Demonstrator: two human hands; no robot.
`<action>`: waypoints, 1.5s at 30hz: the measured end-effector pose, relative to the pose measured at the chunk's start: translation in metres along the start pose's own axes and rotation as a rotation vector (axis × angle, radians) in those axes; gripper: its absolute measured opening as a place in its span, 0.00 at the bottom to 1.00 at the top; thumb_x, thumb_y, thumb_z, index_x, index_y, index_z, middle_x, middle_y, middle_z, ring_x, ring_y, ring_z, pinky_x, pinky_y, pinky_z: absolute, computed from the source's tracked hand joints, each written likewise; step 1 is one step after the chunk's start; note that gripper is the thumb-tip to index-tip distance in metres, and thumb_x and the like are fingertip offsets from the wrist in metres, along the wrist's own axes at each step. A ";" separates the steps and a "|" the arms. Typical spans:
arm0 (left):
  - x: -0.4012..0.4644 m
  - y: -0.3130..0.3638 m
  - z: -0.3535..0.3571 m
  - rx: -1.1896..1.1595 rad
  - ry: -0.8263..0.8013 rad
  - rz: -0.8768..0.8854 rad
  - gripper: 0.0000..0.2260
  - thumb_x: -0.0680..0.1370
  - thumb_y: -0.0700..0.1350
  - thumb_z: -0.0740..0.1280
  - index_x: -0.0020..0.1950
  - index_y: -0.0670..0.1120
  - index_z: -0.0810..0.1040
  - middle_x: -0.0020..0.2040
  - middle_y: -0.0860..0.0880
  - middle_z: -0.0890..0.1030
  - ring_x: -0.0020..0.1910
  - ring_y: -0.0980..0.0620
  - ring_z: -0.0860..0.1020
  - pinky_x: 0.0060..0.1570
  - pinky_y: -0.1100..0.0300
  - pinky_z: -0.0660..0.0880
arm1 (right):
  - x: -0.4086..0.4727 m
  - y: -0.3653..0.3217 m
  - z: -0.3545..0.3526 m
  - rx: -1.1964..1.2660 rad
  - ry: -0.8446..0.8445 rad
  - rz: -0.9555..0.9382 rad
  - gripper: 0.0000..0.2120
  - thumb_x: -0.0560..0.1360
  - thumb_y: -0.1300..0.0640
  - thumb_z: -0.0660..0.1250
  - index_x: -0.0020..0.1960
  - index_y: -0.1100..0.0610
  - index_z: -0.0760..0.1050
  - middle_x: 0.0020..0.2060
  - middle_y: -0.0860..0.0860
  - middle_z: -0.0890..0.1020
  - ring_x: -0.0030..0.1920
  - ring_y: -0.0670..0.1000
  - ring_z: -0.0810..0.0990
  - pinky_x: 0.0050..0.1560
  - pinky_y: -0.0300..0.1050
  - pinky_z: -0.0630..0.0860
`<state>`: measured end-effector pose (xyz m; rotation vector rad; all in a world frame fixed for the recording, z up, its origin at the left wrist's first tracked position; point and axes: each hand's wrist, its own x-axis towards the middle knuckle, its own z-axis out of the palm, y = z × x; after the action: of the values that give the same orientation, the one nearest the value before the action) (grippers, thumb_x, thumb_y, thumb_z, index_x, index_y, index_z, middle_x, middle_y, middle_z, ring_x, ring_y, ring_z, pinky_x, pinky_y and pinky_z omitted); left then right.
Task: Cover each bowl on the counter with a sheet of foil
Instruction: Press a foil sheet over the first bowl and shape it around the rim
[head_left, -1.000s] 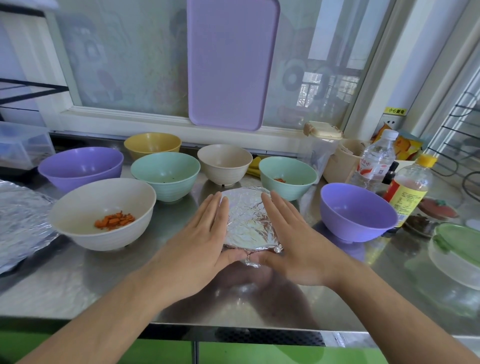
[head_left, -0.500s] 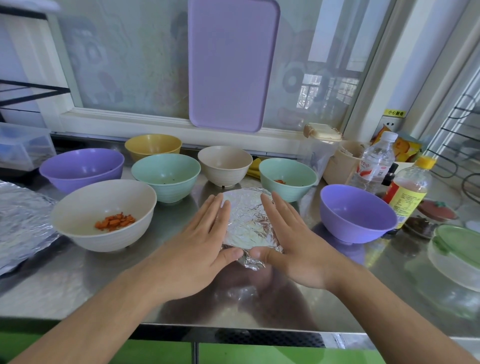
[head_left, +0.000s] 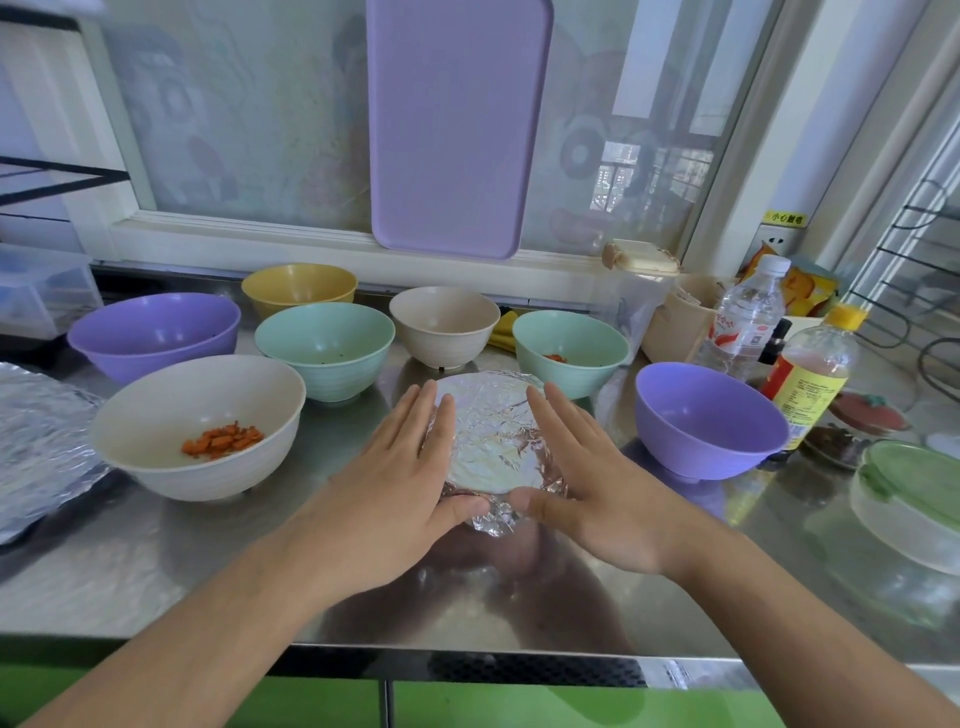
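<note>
Both hands lay flat-fingered against one foil-covered bowl: the left hand pressed its left flank, the right hand its right flank, thumbs nearly meeting over a crumpled foil tuck at the near edge. Neither hand curled round anything; fingers were extended and pressing.

Handling, by judgement: the foil was thin, light and easily torn, holding whatever crease it was given; the bowl beneath appeared light and liable to slide on the polished steel counter. The best hold was probably at the rim, with the foil pinched down under the lip rather than pushed on the taut centre.

Seven bowls stood uncovered. Left of the left hand sat a cream bowl holding orange pieces; beyond it, a purple bowl, a yellow bowl and a green bowl. Beyond the fingertips stood a small cream bowl and a second green bowl; right of the right hand, another purple bowl. A spare foil sheet lay far left. Bottles stood far right, a lilac tray against the window beyond.
</note>
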<state>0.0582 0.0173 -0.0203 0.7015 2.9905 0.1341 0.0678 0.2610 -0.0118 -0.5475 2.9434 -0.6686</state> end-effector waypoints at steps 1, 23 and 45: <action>0.000 0.000 0.000 -0.004 0.000 0.000 0.46 0.76 0.73 0.42 0.82 0.48 0.26 0.80 0.50 0.23 0.79 0.54 0.25 0.83 0.50 0.41 | 0.000 0.001 0.001 -0.009 0.010 -0.010 0.49 0.81 0.36 0.65 0.84 0.44 0.32 0.82 0.41 0.31 0.80 0.37 0.29 0.77 0.36 0.37; -0.002 0.008 0.001 0.018 0.069 -0.023 0.48 0.75 0.74 0.43 0.82 0.46 0.26 0.81 0.46 0.24 0.82 0.50 0.29 0.81 0.54 0.40 | -0.005 0.004 0.003 0.033 0.006 -0.021 0.47 0.83 0.39 0.64 0.84 0.46 0.30 0.80 0.39 0.28 0.77 0.33 0.27 0.68 0.21 0.32; 0.007 0.019 0.005 -0.189 0.162 -0.102 0.56 0.71 0.81 0.50 0.83 0.47 0.29 0.82 0.49 0.26 0.82 0.51 0.30 0.79 0.54 0.38 | 0.026 -0.014 -0.014 0.072 0.156 0.036 0.31 0.86 0.40 0.54 0.86 0.43 0.48 0.85 0.41 0.45 0.84 0.42 0.43 0.79 0.39 0.45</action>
<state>0.0603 0.0376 -0.0239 0.5414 3.1012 0.4828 0.0461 0.2455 0.0077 -0.4546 3.0485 -0.8461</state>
